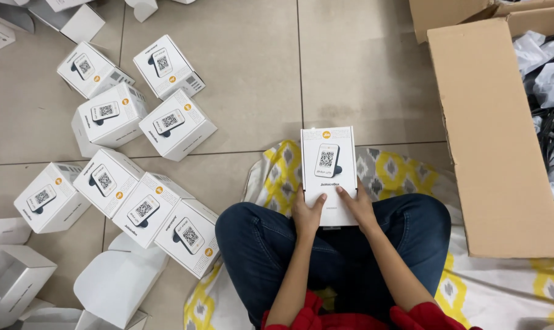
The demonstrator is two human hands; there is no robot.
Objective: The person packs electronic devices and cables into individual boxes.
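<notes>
Both hands are gripping one white carton [328, 174].
Left hand [306, 214] and right hand [357, 208] are clasping its smooth rectangular cardboard, fingers curled closed.

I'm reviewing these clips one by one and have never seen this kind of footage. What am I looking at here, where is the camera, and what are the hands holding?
There is no machine here. The single picture comes from a camera worn on a person's head, looking straight down at their own lap and hands. The person sits cross-legged in blue jeans on a yellow and grey patterned cloth spread over a tiled floor.

Both hands hold one small white box by its near end: the left hand at the left corner, the right hand at the right.

To the left, many closed white boxes of the same kind lie scattered on the tiles, and some open white cartons sit at the lower left. At the right stands a large brown cardboard carton with grey plastic bags inside.
</notes>
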